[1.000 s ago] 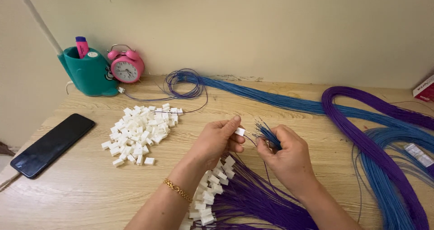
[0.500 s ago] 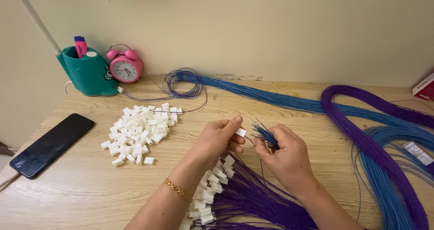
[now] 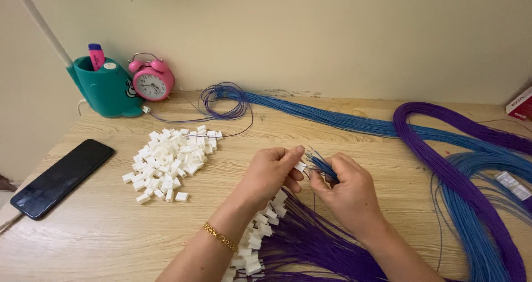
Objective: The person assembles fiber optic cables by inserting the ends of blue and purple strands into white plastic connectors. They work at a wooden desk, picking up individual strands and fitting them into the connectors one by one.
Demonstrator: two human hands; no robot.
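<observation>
Where the two hands meet above the middle of the tabletop (image 3: 111, 243), a small white connector housing (image 3: 300, 166) is pinched between thumb and fingertips of the left hand (image 3: 271, 174). A short bunch of blue wires (image 3: 321, 164), bare tips pointing toward the housing, is gripped in the closed right hand (image 3: 349, 193). Housing and wire tips are held just apart, close to touching.

For this step to be done well, it is judged that one wire tip should be singled out from the bunch, lined up square with a housing cavity, and pushed straight in while the housing is held steady; a bent tip or a skewed entry is to be avoided.

Items counted:
- Finished purple wires with white housings (image 3: 310, 243): one fanned bundle under the wrists; housings too many to count.
- Loose white housings (image 3: 169, 160): one heap to the left; several dozen at a guess.
- Long blue wire bundles (image 3: 343, 121): at least two, one across the back, one looped at the right.
- Long purple wire bundle (image 3: 443, 160): one, curving at the right.
- Small coil of thin wire (image 3: 224, 100): one, at the back.
- Black phone (image 3: 61, 177): one, far left.
- Teal pen holder (image 3: 108, 88): one.
- Pink alarm clock (image 3: 151, 81): one.
- Gold bracelet (image 3: 220, 237): one, on the left wrist.
</observation>
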